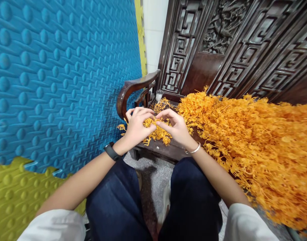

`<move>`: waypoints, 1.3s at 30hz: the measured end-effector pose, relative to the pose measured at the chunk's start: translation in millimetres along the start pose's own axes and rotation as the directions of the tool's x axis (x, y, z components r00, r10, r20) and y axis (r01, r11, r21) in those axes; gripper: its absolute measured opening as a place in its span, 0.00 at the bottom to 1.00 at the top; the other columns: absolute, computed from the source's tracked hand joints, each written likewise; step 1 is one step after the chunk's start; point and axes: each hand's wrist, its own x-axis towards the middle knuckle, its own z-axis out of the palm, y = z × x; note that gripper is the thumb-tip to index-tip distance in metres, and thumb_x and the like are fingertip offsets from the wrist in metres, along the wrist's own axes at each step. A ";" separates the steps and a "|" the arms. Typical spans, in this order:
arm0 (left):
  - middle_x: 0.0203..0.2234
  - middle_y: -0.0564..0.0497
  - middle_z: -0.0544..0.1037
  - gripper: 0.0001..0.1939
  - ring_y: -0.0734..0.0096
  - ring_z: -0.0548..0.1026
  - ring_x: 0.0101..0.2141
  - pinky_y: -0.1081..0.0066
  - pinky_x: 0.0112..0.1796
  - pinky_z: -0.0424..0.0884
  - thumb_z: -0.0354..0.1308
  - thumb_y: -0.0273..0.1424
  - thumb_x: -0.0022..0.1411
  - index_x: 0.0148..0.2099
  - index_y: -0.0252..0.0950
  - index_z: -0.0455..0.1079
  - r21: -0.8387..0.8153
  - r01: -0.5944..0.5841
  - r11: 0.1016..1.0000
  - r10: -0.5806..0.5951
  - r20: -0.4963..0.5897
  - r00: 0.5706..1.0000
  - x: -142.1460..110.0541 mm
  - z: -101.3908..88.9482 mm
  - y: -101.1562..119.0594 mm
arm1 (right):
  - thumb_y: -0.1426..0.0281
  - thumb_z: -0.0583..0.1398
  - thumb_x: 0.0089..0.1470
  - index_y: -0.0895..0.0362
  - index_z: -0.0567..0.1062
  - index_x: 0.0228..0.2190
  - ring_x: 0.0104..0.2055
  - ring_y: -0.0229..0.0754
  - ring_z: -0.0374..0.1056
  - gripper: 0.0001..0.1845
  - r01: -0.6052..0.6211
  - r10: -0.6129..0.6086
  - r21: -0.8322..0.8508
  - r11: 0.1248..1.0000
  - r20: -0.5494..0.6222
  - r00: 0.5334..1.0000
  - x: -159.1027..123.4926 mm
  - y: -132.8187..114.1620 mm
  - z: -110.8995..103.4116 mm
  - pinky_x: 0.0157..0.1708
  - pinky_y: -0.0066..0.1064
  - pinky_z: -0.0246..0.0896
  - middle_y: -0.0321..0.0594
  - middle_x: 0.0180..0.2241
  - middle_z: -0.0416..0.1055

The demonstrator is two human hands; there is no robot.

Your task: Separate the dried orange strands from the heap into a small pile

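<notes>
Thin, branchy, orange plastic-looking sprigs (163,135) lie on the dark wooden seat (167,151), under the left hand (139,125) and right hand (177,129). Fingers bend close; I can't tell if they pinch. Probably light, bendy: hold the stems.

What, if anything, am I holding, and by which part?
Apparently an orange sprig, between fingers of your left hand and right hand; which part is unclear.
</notes>
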 end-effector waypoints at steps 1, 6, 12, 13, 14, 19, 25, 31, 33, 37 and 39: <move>0.41 0.52 0.79 0.04 0.60 0.69 0.47 0.54 0.51 0.50 0.58 0.28 0.51 0.31 0.38 0.73 0.005 -0.019 1.000 0.019 0.010 1.000 0.5 0.5 -0.1 | 0.71 0.61 0.52 0.55 0.71 0.35 0.40 0.38 0.67 0.06 0.003 -0.003 -0.002 1.000 0.009 1.000 -0.2 -0.4 0.2 0.44 0.34 0.62 0.37 0.35 0.70; 0.36 0.50 0.80 0.03 0.62 0.73 0.42 0.58 0.48 0.60 0.60 0.29 0.50 0.29 0.37 0.75 -0.183 -0.029 0.983 0.053 0.131 0.990 5.6 3.6 -9.3 | 0.72 0.61 0.51 0.55 0.71 0.35 0.39 0.38 0.67 0.07 -0.011 0.011 0.013 1.000 -0.004 1.000 1.6 0.8 -5.6 0.43 0.34 0.62 0.36 0.35 0.69; 0.23 0.52 0.78 0.17 0.73 0.73 0.23 0.73 0.26 0.66 0.60 0.44 0.52 0.30 0.34 0.75 -0.419 0.194 0.887 -0.053 0.324 0.944 1.7 0.2 -9.4 | 0.72 0.62 0.48 0.55 0.70 0.34 0.37 0.37 0.66 0.09 -0.052 0.051 -0.011 0.999 -0.048 0.998 4.4 3.5 -18.2 0.40 0.34 0.63 0.36 0.34 0.69; 0.22 0.52 0.77 0.19 0.74 0.72 0.20 0.74 0.24 0.66 0.59 0.47 0.53 0.30 0.33 0.74 -0.452 0.239 0.860 -0.067 0.364 0.929 0.6 -0.9 -7.8 | 0.72 0.61 0.48 0.55 0.70 0.34 0.37 0.37 0.66 0.09 -0.057 0.057 -0.006 0.998 -0.059 0.997 4.6 3.6 -19.7 0.40 0.34 0.63 0.36 0.34 0.69; 0.23 0.51 0.76 0.22 0.75 0.72 0.19 0.74 0.23 0.66 0.56 0.49 0.55 0.32 0.33 0.74 -0.495 0.288 0.820 -0.084 0.394 0.915 -0.2 -1.9 -6.3 | 0.72 0.61 0.47 0.54 0.70 0.34 0.37 0.38 0.66 0.09 -0.066 0.066 0.002 0.998 -0.069 0.995 4.8 3.7 -21.0 0.40 0.34 0.63 0.36 0.34 0.69; 0.36 0.46 0.74 0.21 0.70 0.76 0.31 0.74 0.24 0.71 0.50 0.46 0.60 0.39 0.33 0.70 -0.696 0.328 0.639 -0.230 0.234 0.945 0.9 -3.4 -8.3 | 0.72 0.61 0.46 0.54 0.70 0.35 0.38 0.39 0.67 0.11 -0.102 0.107 0.057 0.993 -0.103 0.989 5.5 3.7 -24.5 0.42 0.36 0.64 0.36 0.33 0.69; 0.42 0.48 0.73 0.11 0.66 0.71 0.46 0.67 0.45 0.69 0.60 0.34 0.55 0.40 0.36 0.69 -0.568 0.085 0.819 -0.130 -0.038 0.991 4.6 -8.5 -16.4 | 0.70 0.62 0.47 0.53 0.70 0.35 0.38 0.39 0.67 0.10 -0.068 0.075 0.084 0.994 -0.083 0.994 4.8 2.1 -26.3 0.45 0.38 0.64 0.36 0.34 0.68; 0.49 0.44 0.71 0.27 0.61 0.68 0.51 0.62 0.52 0.63 0.66 0.37 0.49 0.51 0.37 0.66 -0.549 -0.057 0.834 0.156 0.136 0.978 2.3 -8.7 -12.3 | 0.67 0.62 0.50 0.53 0.70 0.36 0.39 0.39 0.68 0.10 -0.057 0.054 0.095 0.994 0.035 0.998 1.5 -3.0 -22.6 0.45 0.37 0.65 0.37 0.35 0.69; 0.52 0.44 0.69 0.32 0.60 0.66 0.53 0.62 0.54 0.61 0.67 0.38 0.47 0.54 0.38 0.63 -0.525 -0.088 0.847 0.198 0.156 0.968 0.6 -6.4 -10.3 | 0.67 0.61 0.51 0.53 0.70 0.36 0.40 0.39 0.68 0.08 -0.022 0.017 0.074 0.997 0.067 0.998 -0.1 -6.5 -19.5 0.46 0.36 0.64 0.37 0.36 0.69; 0.51 0.44 0.70 0.32 0.60 0.68 0.52 0.63 0.53 0.62 0.67 0.37 0.48 0.54 0.38 0.62 -0.495 -0.086 0.865 0.191 0.166 0.967 -0.2 -4.7 -5.8 | 0.68 0.60 0.53 0.53 0.72 0.35 0.41 0.39 0.68 0.05 0.048 -0.043 -0.045 0.998 0.117 0.992 -2.7 -13.5 -14.2 0.46 0.36 0.63 0.36 0.35 0.71; 0.48 0.45 0.73 0.27 0.62 0.70 0.49 0.65 0.50 0.63 0.66 0.36 0.49 0.51 0.36 0.65 -0.499 -0.068 0.864 0.167 0.157 0.973 0.7 -5.4 -4.5 | 0.68 0.60 0.53 0.53 0.72 0.35 0.41 0.39 0.68 0.05 0.073 -0.062 -0.084 0.994 0.124 0.990 -3.3 -15.8 -13.1 0.46 0.36 0.63 0.36 0.35 0.72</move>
